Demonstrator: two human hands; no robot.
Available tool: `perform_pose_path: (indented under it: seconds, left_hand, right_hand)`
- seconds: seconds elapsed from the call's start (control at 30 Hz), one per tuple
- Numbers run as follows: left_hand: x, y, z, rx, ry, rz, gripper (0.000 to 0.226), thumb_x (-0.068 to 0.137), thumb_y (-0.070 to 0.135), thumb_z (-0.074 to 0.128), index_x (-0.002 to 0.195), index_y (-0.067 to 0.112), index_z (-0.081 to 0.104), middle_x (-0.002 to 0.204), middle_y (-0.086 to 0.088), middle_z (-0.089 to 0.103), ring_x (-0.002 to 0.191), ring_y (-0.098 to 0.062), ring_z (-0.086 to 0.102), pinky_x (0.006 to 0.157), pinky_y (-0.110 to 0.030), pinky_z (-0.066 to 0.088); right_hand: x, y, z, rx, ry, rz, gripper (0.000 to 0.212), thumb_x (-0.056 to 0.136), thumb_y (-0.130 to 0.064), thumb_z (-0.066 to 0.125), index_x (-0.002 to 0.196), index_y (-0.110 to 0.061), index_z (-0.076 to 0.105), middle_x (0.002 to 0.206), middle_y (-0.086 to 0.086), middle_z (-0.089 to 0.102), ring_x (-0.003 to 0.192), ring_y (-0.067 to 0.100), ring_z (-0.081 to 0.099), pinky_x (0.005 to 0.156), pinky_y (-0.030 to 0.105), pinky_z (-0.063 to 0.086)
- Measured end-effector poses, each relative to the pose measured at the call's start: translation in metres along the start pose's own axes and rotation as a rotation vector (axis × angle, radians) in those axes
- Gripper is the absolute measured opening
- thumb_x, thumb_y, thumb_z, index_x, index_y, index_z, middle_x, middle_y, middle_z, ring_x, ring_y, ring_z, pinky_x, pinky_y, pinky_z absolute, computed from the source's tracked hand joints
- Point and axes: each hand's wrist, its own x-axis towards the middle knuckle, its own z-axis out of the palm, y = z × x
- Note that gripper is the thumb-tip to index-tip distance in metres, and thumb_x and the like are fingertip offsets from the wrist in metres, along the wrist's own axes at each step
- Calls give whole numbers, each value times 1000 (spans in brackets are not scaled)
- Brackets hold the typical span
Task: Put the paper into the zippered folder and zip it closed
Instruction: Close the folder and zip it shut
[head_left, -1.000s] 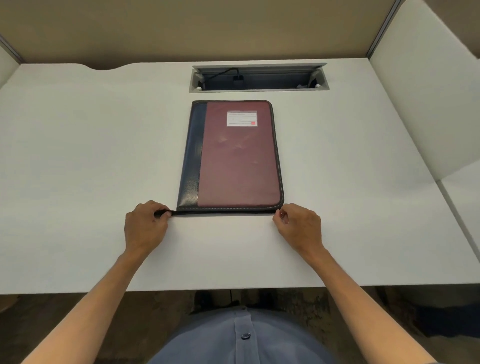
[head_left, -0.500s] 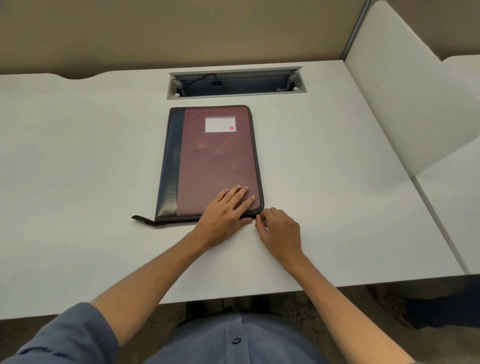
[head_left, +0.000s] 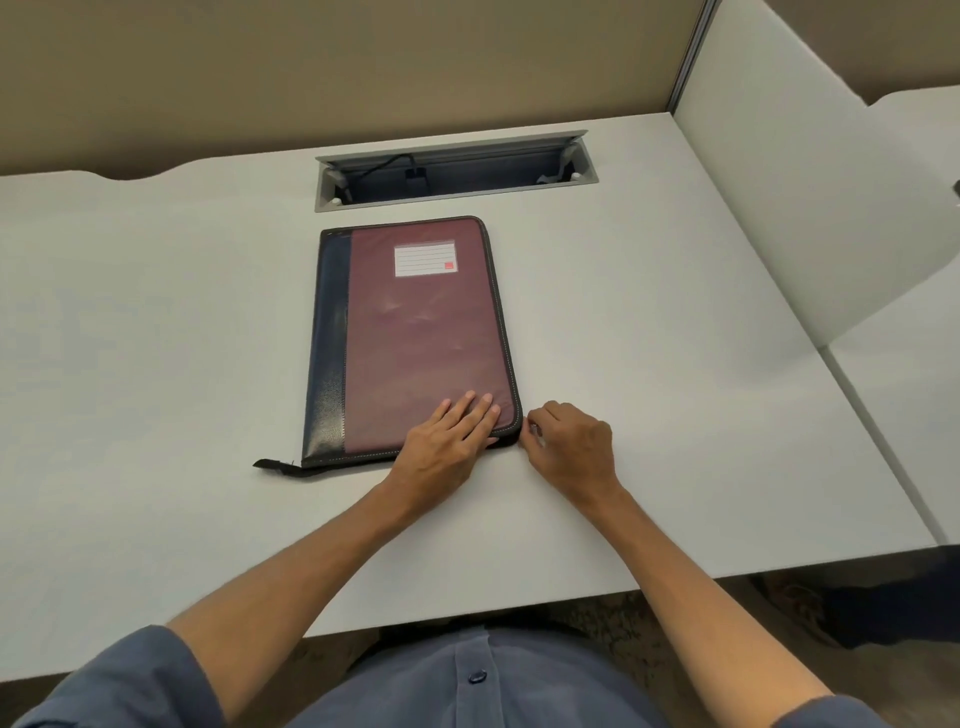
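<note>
Pressing flat with straight fingers, the left hand (head_left: 449, 441) rests on the lower right corner of the maroon and navy zippered folder (head_left: 415, 338), which lies shut at the frame's centre on the white table (head_left: 156, 364). Just beside it, the right hand (head_left: 569, 449) curls at that corner, probably pinching the zipper pull, though the pull is hidden. No paper shows, so it is likely inside; zipping seems barely begun. Farther up sits the grey cable tray (head_left: 452, 174).

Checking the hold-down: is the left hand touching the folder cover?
Touching. Head view shows the left hand with fingers flat on the folder cover.
</note>
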Motion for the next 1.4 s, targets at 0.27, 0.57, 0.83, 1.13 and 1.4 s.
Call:
perform_pose_path:
  seconds: [0.27,0.57,0.83,1.13,1.4]
  left_hand:
    - [3,-11,0,-22,51,47,39,95,23,45,115,1,70,120,-14,69,109,-32,66,82,-44,58]
    - [19,-4,9,17,-215,-192,67,86,40,66,140,4,49,144,-17,49,132,-35,47,105,-53,42]
    - [12,-1,7,-1,-197,-135,58,83,27,71,135,5,55,140,-17,53,128,-37,52,98,-54,48]
    - [11,-4,7,-117,-178,-176,58,84,19,71,136,1,53,141,-19,52,129,-40,50,100,-58,44]
    - [4,-8,2,-145,-161,-160,53,95,29,39,139,2,48,145,-18,47,133,-38,45,105,-55,41]
  right_hand:
    - [21,10,8,19,-12,-53,14,76,-17,75,66,-14,65,61,-1,60,54,21,57,36,25,35]
    - [7,16,6,77,-32,-160,17,83,-10,68,68,-10,62,62,1,58,56,22,55,36,34,41]
    - [12,11,5,77,46,-118,19,76,-8,74,62,-9,62,58,4,59,51,23,56,36,30,40]
    - [17,16,10,479,-169,86,14,88,-20,66,101,-18,70,88,-5,67,75,13,64,60,26,49]
    - [27,12,7,902,-360,279,21,88,-14,69,109,-13,66,110,-1,56,97,13,60,78,12,45]
